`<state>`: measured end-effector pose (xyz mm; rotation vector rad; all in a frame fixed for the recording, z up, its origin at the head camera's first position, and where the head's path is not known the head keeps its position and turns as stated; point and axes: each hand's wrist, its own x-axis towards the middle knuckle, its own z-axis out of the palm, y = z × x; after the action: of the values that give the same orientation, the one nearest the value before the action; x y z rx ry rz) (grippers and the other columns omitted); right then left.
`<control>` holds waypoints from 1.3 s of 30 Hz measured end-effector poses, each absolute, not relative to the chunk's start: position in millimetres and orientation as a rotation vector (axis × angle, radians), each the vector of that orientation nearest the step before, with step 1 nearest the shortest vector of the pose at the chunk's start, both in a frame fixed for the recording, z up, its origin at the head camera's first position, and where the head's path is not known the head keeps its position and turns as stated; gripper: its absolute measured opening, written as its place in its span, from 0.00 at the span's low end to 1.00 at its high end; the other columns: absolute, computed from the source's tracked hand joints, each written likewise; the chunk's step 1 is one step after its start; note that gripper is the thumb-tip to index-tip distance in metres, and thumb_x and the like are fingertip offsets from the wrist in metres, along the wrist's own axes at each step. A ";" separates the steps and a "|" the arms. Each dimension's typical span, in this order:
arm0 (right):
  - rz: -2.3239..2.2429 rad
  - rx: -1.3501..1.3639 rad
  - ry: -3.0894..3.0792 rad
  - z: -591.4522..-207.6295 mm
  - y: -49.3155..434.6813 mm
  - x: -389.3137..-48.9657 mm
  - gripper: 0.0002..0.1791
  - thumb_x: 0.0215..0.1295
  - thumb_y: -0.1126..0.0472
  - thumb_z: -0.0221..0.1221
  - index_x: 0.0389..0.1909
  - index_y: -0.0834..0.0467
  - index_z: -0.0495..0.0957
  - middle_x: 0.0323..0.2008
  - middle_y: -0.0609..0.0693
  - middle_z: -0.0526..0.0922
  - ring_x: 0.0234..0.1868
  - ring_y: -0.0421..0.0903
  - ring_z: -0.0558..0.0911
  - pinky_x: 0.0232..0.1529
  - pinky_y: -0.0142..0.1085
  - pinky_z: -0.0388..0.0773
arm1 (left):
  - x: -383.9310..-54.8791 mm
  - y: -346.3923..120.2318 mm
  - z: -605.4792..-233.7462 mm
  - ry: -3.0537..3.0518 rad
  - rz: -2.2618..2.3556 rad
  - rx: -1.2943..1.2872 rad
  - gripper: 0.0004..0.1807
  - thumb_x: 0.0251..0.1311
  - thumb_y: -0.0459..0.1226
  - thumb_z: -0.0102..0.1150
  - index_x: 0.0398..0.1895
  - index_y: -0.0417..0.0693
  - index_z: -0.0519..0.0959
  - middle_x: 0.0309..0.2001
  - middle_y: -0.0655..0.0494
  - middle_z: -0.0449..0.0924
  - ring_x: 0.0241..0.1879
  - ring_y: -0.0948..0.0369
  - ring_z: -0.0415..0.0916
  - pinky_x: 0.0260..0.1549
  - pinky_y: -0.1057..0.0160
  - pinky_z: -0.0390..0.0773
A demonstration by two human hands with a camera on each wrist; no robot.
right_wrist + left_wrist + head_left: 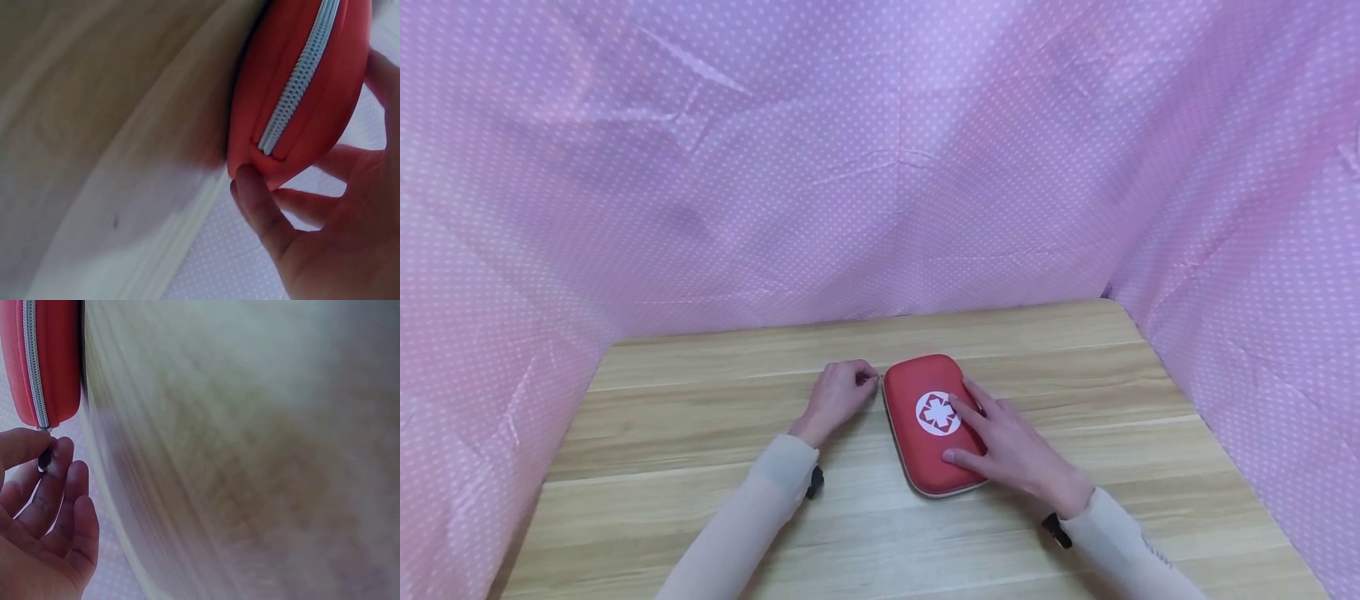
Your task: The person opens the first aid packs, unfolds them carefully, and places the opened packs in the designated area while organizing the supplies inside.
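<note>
A red hard-shell first-aid case [917, 462] with a white cross emblem lies flat on the wooden table. My left hand [838, 393] is at its far left corner, thumb and forefinger pinching a small dark zipper pull [44, 459]. In the left wrist view the silver zipper [34, 369] runs along the case's side, its teeth together. Over the case's right side lies my right hand [1018, 450], thumb and a finger on the lid and other fingers down at the edge. The right wrist view shows a fingertip beside the end of the zipper teeth [294, 94].
The light wood table [700, 417] reaches past the case on all sides. Pink dotted cloth [850, 167] hangs behind it and along both sides. Each wrist carries a dark strap piece [1057, 531] below a pale sleeve [745, 517].
</note>
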<state>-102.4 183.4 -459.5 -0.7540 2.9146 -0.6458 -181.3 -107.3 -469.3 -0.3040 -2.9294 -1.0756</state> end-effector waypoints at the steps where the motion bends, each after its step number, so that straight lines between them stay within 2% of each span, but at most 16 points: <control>1: -0.639 -0.746 2.921 -459.1 182.6 -101.4 0.49 0.62 0.28 0.63 0.77 0.52 0.68 0.78 0.61 0.59 0.65 0.66 0.72 0.60 0.59 0.77 | -181.6 -107.1 -469.7 -2.931 -1.072 -0.304 0.04 0.66 0.35 0.66 0.38 0.49 0.89 0.36 0.57 0.88 0.35 0.60 0.79 0.40 0.56 0.82; 4: -0.600 -0.742 2.951 -457.8 180.8 -99.5 0.48 0.62 0.28 0.63 0.77 0.52 0.68 0.78 0.61 0.60 0.66 0.65 0.72 0.57 0.60 0.79 | -181.6 -106.9 -470.2 -2.929 -1.070 -0.309 0.04 0.66 0.35 0.66 0.38 0.49 0.90 0.36 0.57 0.88 0.36 0.60 0.80 0.40 0.56 0.82; 7: -0.549 -0.819 2.982 -454.3 180.3 -102.2 0.48 0.63 0.29 0.63 0.76 0.54 0.70 0.79 0.60 0.60 0.70 0.65 0.68 0.61 0.61 0.77 | -181.4 -106.9 -470.2 -2.927 -1.072 -0.316 0.05 0.66 0.35 0.66 0.38 0.48 0.90 0.37 0.56 0.89 0.37 0.59 0.82 0.42 0.54 0.82; 11: -0.564 -1.018 2.950 -447.1 179.2 -113.0 0.46 0.64 0.31 0.64 0.74 0.55 0.71 0.79 0.55 0.61 0.78 0.62 0.60 0.71 0.58 0.67 | -181.9 -107.3 -470.9 -2.930 -1.080 -0.313 0.05 0.66 0.35 0.66 0.39 0.49 0.90 0.38 0.56 0.89 0.38 0.59 0.82 0.43 0.54 0.82; 18: -0.548 -1.228 2.752 -441.6 175.3 -133.4 0.44 0.67 0.32 0.62 0.77 0.52 0.68 0.80 0.53 0.59 0.82 0.59 0.50 0.77 0.59 0.54 | -183.7 -109.2 -473.4 -2.933 -1.077 -0.331 0.05 0.66 0.36 0.66 0.40 0.49 0.90 0.38 0.57 0.89 0.37 0.60 0.81 0.43 0.54 0.82; 27: -0.536 -1.122 2.708 -448.3 175.3 -133.7 0.46 0.67 0.28 0.58 0.79 0.48 0.65 0.81 0.48 0.57 0.82 0.56 0.49 0.78 0.55 0.56 | -184.2 -110.6 -472.5 -2.922 -1.090 -0.371 0.04 0.66 0.35 0.67 0.39 0.49 0.90 0.38 0.57 0.89 0.39 0.59 0.83 0.44 0.54 0.82; 33: -0.554 -1.059 2.709 -447.8 174.3 -131.3 0.46 0.67 0.26 0.56 0.79 0.47 0.65 0.81 0.46 0.56 0.82 0.55 0.49 0.75 0.56 0.62 | -183.4 -111.3 -470.4 -2.929 -1.084 -0.393 0.04 0.67 0.34 0.67 0.38 0.49 0.90 0.38 0.57 0.89 0.40 0.59 0.83 0.45 0.53 0.82; 39: -0.550 -1.046 2.716 -448.2 173.0 -130.9 0.46 0.67 0.26 0.55 0.79 0.47 0.65 0.82 0.46 0.56 0.82 0.55 0.49 0.74 0.57 0.63 | -182.4 -111.8 -470.0 -2.919 -1.074 -0.423 0.04 0.66 0.33 0.67 0.38 0.48 0.90 0.37 0.57 0.89 0.39 0.58 0.82 0.44 0.53 0.82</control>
<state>-130.9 173.0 -448.2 -1.0464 2.7156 -0.5497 -182.4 -111.8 -470.0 -0.4229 -2.9190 -1.0739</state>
